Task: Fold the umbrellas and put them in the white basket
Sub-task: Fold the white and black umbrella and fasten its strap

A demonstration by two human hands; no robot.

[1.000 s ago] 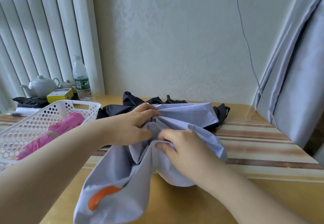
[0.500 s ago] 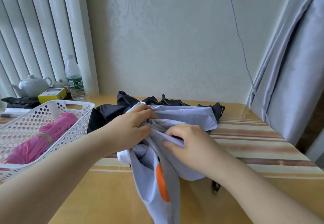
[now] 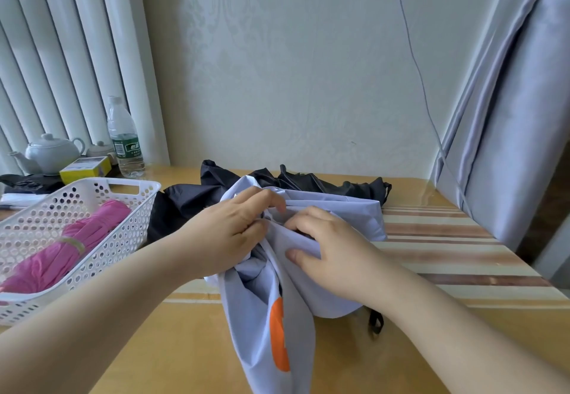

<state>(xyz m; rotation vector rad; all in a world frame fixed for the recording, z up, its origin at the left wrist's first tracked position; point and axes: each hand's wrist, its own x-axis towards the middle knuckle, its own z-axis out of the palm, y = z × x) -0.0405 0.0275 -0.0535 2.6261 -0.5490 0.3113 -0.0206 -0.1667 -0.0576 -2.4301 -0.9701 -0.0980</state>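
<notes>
Head view: I look down at a wooden bench [image 3: 191, 347] set against a pale wall. In the middle lies a lavender umbrella [image 3: 333, 211], its canopy loose and bunched, with an orange patch on the fold that hangs toward me over the bench's near edge. Both hands meet on it. My left hand [image 3: 228, 233] comes in from the left, fingers curled over a gather of the fabric, clamped on it. My right hand [image 3: 330, 252] sits just beside it on the right, thumb and fingers pinching a fold of the same canopy, so the umbrella lies directly under and between the two hands. Behind it, touching its far edge, a black umbrella [image 3: 185, 202] sprawls unfolded. To the left stands the white basket [image 3: 129, 227], perforated, holding a rolled pink umbrella [image 3: 77, 252] with a band around it. Beyond the basket, near the vertical blinds, I see a water bottle [image 3: 125, 144], a white teapot [image 3: 51, 153] and a yellow box [image 3: 86, 169]. A grey curtain [image 3: 509, 116] hangs on the right.
</notes>
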